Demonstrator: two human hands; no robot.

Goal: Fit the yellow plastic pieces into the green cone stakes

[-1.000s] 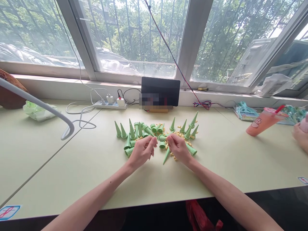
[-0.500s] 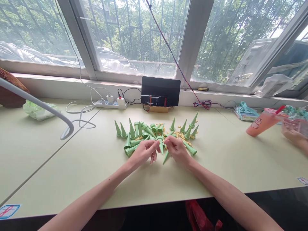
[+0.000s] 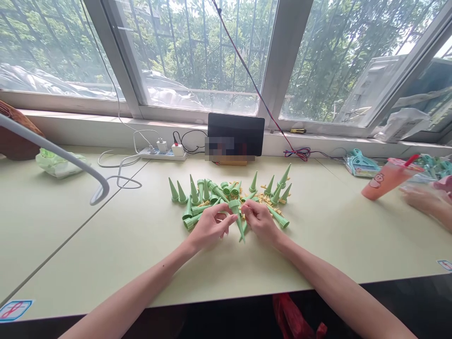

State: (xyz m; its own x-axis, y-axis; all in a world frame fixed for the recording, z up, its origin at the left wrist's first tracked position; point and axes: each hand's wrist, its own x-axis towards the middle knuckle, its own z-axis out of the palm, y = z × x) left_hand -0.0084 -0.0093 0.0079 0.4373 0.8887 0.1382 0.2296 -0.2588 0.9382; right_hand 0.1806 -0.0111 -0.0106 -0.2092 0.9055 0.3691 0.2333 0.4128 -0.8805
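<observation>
My left hand grips a green plastic spike near its wide collar, between thumb and fingers. The spike's point faces down toward the table's front. Close against its right side is my right hand, its fingers pinched together; whatever they hold is hidden. Behind both hands lies a pile of similar green spikes, some upright on their collars and others on their sides. Small yellow plastic pieces are scattered among them. Another spike lies partly hidden behind the held one.
A black tablet leans by the window behind the pile. White cables run from a power strip at the back left. To the right stand an orange drink cup and another person's blurred hand. The table edge is nearest me.
The held spike has turned so that more of its length shows, and my left fingers have shifted on it. My right hand stays nearly still. The other person's hand has moved.
</observation>
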